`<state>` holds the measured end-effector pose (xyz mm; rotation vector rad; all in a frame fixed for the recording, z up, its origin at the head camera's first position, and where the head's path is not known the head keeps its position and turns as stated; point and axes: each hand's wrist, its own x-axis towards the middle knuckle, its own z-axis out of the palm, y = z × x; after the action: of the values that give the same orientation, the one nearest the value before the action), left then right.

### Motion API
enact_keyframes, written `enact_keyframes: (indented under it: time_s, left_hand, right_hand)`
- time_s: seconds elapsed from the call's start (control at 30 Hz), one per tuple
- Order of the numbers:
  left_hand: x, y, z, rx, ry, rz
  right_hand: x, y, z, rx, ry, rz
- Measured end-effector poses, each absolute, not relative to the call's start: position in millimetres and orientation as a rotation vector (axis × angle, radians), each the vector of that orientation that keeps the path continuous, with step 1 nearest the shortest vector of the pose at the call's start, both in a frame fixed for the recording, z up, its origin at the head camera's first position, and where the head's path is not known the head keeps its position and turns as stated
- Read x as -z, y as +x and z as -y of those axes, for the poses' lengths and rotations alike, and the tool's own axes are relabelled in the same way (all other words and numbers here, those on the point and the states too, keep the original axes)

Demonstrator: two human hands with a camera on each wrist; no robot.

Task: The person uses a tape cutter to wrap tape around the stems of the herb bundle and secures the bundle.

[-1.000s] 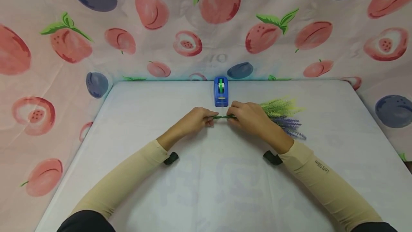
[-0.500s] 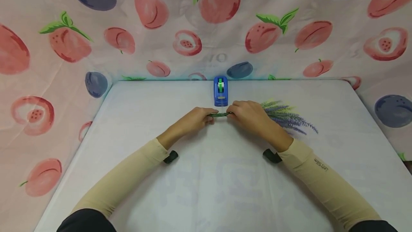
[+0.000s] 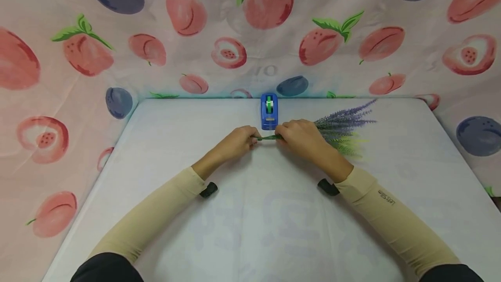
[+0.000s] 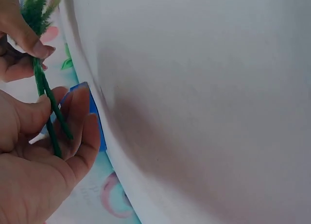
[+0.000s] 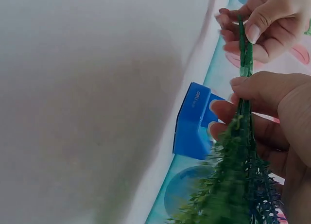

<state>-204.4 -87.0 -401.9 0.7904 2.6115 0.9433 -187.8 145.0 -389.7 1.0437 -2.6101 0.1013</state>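
A bunch of artificial lavender has purple sprigs (image 3: 344, 121) on its far side and yellow-green sprigs (image 3: 346, 145) on the near side in the head view. My left hand (image 3: 239, 142) pinches the stem ends; in the left wrist view, the green stems (image 4: 51, 105) lie between thumb and fingers, their two tips spread apart. Higher up, just below the flower heads, my right hand (image 3: 305, 138) grips the stems. A glossy patch shows on the stems (image 5: 246, 63) between the hands. Right behind the hands stands a blue tape dispenser (image 3: 269, 119) with a green-cored roll.
A white cloth covers the table (image 3: 266, 225). Beyond its far edge hangs a pink curtain (image 3: 188, 55) printed with peaches and plums. Black wrist-camera pieces (image 3: 208, 189) stick out under the beige sleeves (image 3: 152, 212).
The bunch has turned about its stems: the purple sprigs have gone from the near side to the far side, the yellow-green ones the opposite way. Both hands stay nearly in place.
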Motion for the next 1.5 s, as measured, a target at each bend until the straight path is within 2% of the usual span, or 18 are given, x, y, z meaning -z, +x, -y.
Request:
enact_keyframes:
  time_s: [0.23, 1.2, 1.5]
  left_hand:
    - [399.9, -206.6, 84.5, -0.853, 0.921, -2.746]
    - [400.6, -217.0, 83.3, -0.802, 0.906, -2.805]
    - [401.1, -217.7, 78.6, -0.587, 0.972, -2.844]
  right_hand:
    - [389.7, -189.4, -146.2, -0.072, 1.034, 2.594]
    - [389.2, -201.4, -142.5, -0.055, 0.979, 2.706]
    - [393.5, -205.3, -146.4, -0.054, 0.987, 2.642]
